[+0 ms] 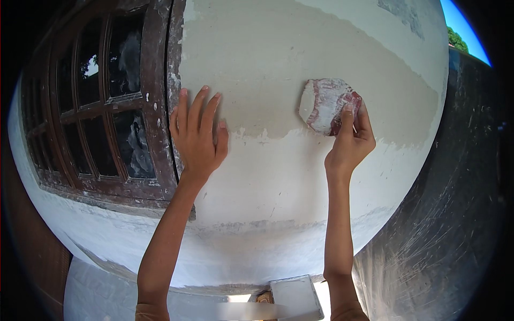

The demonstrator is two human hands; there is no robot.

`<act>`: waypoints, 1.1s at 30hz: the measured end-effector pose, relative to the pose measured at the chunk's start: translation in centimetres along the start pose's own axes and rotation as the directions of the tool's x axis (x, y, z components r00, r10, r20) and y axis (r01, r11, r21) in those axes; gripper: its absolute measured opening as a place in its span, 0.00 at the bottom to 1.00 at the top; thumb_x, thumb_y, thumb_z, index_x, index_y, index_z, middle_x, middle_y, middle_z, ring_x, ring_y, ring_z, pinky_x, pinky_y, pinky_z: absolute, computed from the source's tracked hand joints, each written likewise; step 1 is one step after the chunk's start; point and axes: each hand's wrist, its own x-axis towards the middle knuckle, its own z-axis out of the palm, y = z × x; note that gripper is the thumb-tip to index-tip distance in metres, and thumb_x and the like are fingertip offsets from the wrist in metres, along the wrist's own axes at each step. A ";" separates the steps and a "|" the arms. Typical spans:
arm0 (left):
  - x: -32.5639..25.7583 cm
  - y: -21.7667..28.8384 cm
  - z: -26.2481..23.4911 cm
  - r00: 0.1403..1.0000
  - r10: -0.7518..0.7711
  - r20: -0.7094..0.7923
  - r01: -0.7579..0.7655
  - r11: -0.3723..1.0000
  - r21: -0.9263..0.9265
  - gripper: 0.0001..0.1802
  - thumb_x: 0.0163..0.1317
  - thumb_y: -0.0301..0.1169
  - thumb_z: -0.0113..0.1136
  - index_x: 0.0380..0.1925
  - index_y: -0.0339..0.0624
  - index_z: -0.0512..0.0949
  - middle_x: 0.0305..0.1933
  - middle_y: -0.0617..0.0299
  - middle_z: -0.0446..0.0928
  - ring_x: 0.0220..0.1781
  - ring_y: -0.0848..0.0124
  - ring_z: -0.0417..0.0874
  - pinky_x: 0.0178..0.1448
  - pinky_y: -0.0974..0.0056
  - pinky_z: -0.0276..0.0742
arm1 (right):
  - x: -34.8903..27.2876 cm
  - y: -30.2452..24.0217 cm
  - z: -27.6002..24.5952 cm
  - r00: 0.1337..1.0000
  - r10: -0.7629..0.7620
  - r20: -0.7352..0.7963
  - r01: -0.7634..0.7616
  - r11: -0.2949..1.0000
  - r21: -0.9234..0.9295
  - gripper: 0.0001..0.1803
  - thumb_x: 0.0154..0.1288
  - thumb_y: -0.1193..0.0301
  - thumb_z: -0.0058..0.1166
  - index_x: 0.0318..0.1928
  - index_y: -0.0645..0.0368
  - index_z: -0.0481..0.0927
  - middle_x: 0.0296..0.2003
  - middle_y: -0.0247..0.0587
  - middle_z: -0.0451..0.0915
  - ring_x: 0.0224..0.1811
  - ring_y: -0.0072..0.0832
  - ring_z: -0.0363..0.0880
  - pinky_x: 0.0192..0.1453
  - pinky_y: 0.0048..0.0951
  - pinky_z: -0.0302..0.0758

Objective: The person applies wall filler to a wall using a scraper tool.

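My right hand (349, 147) pinches a flat reddish putty scraper (327, 107) between thumb and fingers. White putty is smeared over the scraper's face, with a thicker pale lump along its left edge. It is at the wall (262, 184), close to the lower border of a damp beige-grey putty coat (257, 80); whether its far edge touches the wall I cannot tell. My left hand (198, 142) is open, fingers spread, against the wall beside the brown wooden window frame (174, 75). Its fingertips lie near the coat's left side, and it holds nothing.
Dark glass panes (128, 139) fill the window at left, their wood spotted white. Below, between my forearms, a rectangular grey-white tray (297, 299) stands near a blurred pale object (251, 311). A dark, white-streaked surface (439, 198) lies beyond the wall's right edge.
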 end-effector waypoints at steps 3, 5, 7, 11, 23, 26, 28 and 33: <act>0.1 -0.3 -0.2 1.000 0.004 -0.003 -0.004 1.000 -0.004 0.24 0.65 0.35 0.47 0.61 0.44 0.72 0.68 0.56 0.67 0.76 0.50 0.56 0.71 0.48 0.48 | -3.0 1.0 3.3 0.977 0.051 0.209 -0.048 0.999 -0.021 0.20 0.68 0.78 0.53 0.59 0.73 0.74 0.40 0.38 0.82 0.36 0.14 0.75 0.41 0.16 0.72; 0.1 -0.3 -0.3 1.000 0.002 -0.005 -0.002 1.000 -0.002 0.24 0.65 0.35 0.47 0.60 0.44 0.72 0.68 0.56 0.67 0.76 0.50 0.56 0.71 0.48 0.48 | -3.9 2.4 4.3 0.961 0.087 0.263 -0.060 0.992 -0.108 0.20 0.67 0.77 0.54 0.58 0.71 0.75 0.32 0.32 0.80 0.32 0.11 0.69 0.35 0.15 0.69; -0.1 -0.4 -0.3 1.000 0.000 -0.006 0.000 1.000 -0.018 0.24 0.64 0.35 0.47 0.60 0.44 0.72 0.68 0.57 0.67 0.75 0.50 0.56 0.71 0.48 0.48 | -3.3 2.6 3.8 0.976 0.066 0.209 -0.044 0.993 -0.111 0.19 0.68 0.77 0.53 0.58 0.71 0.75 0.30 0.31 0.79 0.30 0.12 0.69 0.32 0.15 0.69; 0.0 -0.2 -0.1 1.000 0.003 -0.004 -0.003 1.000 -0.014 0.24 0.64 0.34 0.48 0.60 0.45 0.73 0.68 0.57 0.67 0.75 0.50 0.56 0.71 0.49 0.49 | -0.4 1.7 0.1 0.996 0.014 -0.091 -0.019 0.998 -0.052 0.19 0.68 0.78 0.52 0.57 0.72 0.75 0.43 0.41 0.83 0.35 0.18 0.79 0.36 0.21 0.77; -0.4 -0.2 0.4 0.999 0.009 0.034 -0.009 1.000 -0.007 0.24 0.62 0.32 0.49 0.60 0.45 0.73 0.68 0.57 0.68 0.75 0.51 0.57 0.72 0.50 0.49 | -2.4 4.3 0.4 0.998 0.036 -0.054 -0.038 0.999 -0.039 0.22 0.69 0.78 0.52 0.61 0.72 0.71 0.45 0.45 0.82 0.41 0.19 0.80 0.43 0.20 0.77; -0.1 0.0 -0.3 1.000 0.010 0.000 -0.010 1.000 -0.012 0.24 0.62 0.32 0.49 0.60 0.45 0.73 0.68 0.57 0.68 0.75 0.51 0.57 0.72 0.50 0.49 | -1.4 1.1 -1.1 0.988 -0.008 -0.156 0.007 1.000 -0.008 0.22 0.70 0.77 0.50 0.62 0.72 0.70 0.46 0.47 0.82 0.43 0.23 0.81 0.44 0.23 0.79; 0.1 0.2 0.3 1.000 0.019 0.000 -0.019 1.000 -0.005 0.24 0.63 0.33 0.49 0.60 0.45 0.73 0.68 0.57 0.68 0.75 0.51 0.58 0.71 0.50 0.49 | -1.6 1.3 -0.1 0.994 0.008 -0.113 -0.006 1.000 0.020 0.22 0.70 0.77 0.50 0.62 0.72 0.70 0.45 0.46 0.82 0.42 0.22 0.81 0.43 0.22 0.79; 0.1 -0.2 -0.1 1.000 0.022 -0.012 -0.023 1.000 -0.015 0.23 0.63 0.32 0.48 0.59 0.46 0.74 0.67 0.57 0.69 0.75 0.51 0.58 0.71 0.49 0.50 | -4.6 2.4 4.0 0.980 0.063 0.188 -0.048 0.996 -0.079 0.20 0.69 0.77 0.53 0.60 0.70 0.74 0.33 0.30 0.81 0.30 0.10 0.70 0.32 0.14 0.68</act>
